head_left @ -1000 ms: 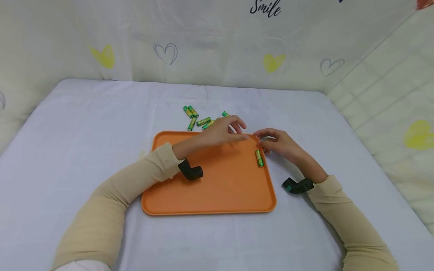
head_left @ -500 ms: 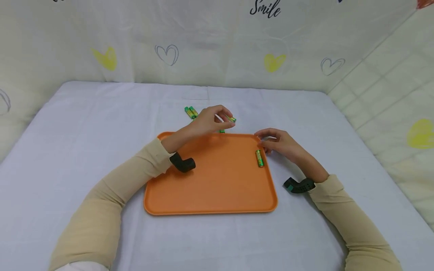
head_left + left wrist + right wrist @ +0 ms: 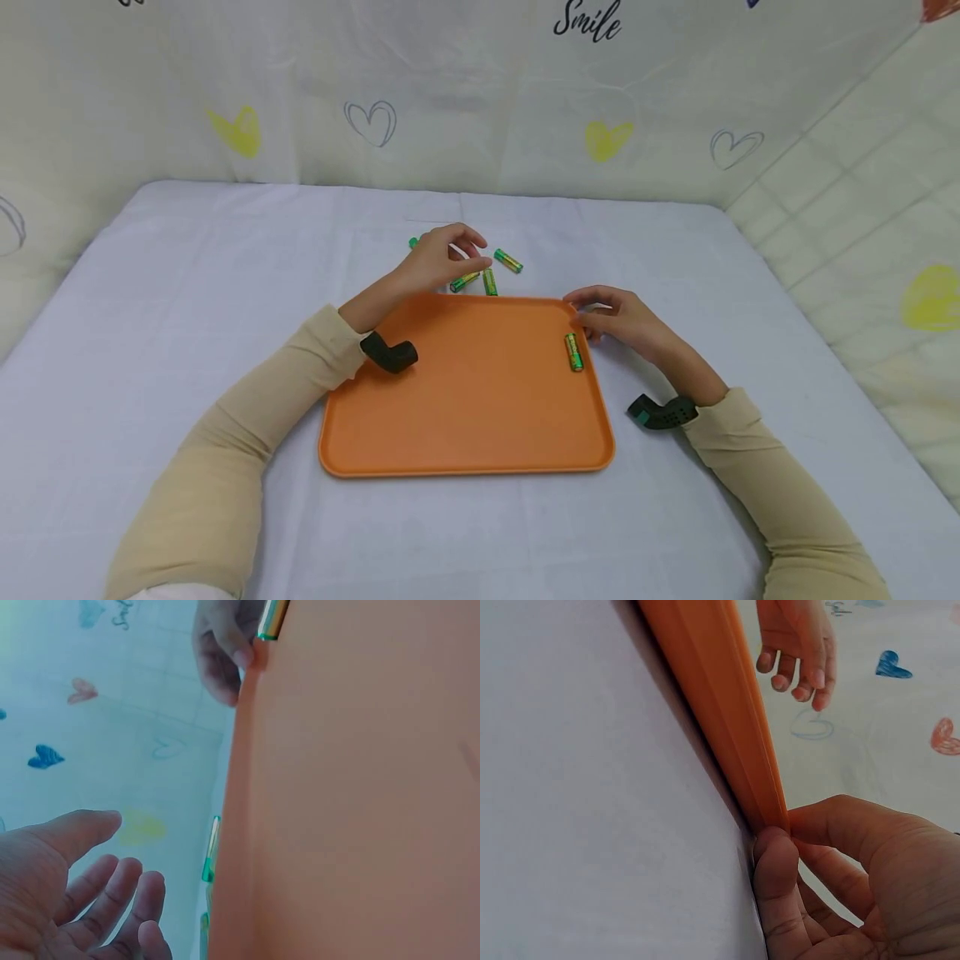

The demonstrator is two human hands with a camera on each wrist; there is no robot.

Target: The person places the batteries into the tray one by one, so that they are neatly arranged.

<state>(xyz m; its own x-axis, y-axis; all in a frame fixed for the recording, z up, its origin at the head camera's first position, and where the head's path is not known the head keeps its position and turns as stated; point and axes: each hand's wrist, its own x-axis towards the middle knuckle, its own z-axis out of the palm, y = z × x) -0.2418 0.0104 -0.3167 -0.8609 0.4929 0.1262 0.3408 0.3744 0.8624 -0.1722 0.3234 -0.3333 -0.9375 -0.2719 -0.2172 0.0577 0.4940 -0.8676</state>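
My left hand (image 3: 444,254) hovers past the tray's far edge, fingers loosely bent and nothing between them. Below and beside it lie green-and-yellow batteries: one (image 3: 508,261) to the right of the fingertips, one (image 3: 490,282) against the tray's far edge, and another (image 3: 465,282) under the thumb. The left wrist view shows the same hand (image 3: 82,892) with thumb and fingers spread apart. My right hand (image 3: 618,318) pinches the far right corner of the orange tray (image 3: 465,408); the right wrist view shows its fingers (image 3: 776,862) at the rim. One battery (image 3: 573,352) lies inside the tray along its right side.
Another battery's end (image 3: 413,242) peeks out behind the left hand, which hides others. A white cloth (image 3: 225,250) covers the table. Behind it hangs a pale curtain (image 3: 480,108) with hearts and lettering.
My left hand has moved left and away, from over the tray's far right part to above the batteries, uncovering those on the right. The right hand stays at the tray's corner.
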